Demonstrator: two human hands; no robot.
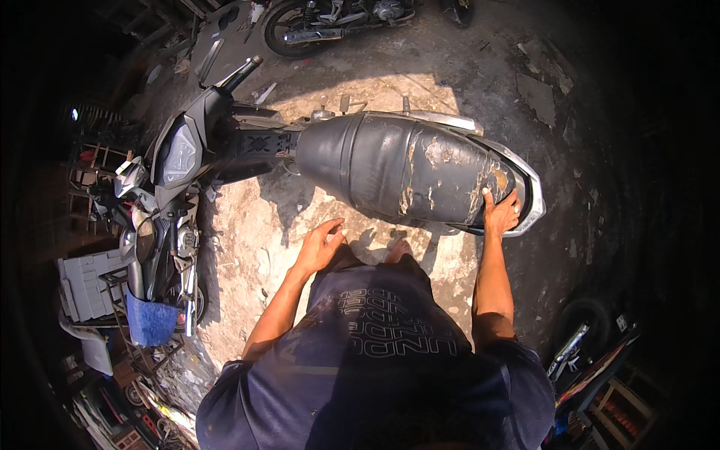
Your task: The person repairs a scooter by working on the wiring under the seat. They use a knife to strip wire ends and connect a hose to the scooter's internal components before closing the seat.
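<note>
A motorbike (182,156) stands crosswise before me, its handlebar to the left and its tail to the right. Its long black seat (379,161) is worn, with the cover cracked and peeling toward the rear. At the seat's back corner, beside the pale tail rail (534,202), my right hand (500,214) grips the edge, thumb on top and fingers curled at the side. My left hand (319,249) hangs in front of my body, short of the seat. It holds nothing, and its fingers are loosely apart.
Another motorbike (334,26) is parked at the far side. More motorbikes crowd the left, near a blue cloth-like piece (150,319) and a pale grey box-like stack (90,283). At lower right lie a wheel and a wooden crate (619,409). The concrete ground (255,225) is rough and partly sunlit.
</note>
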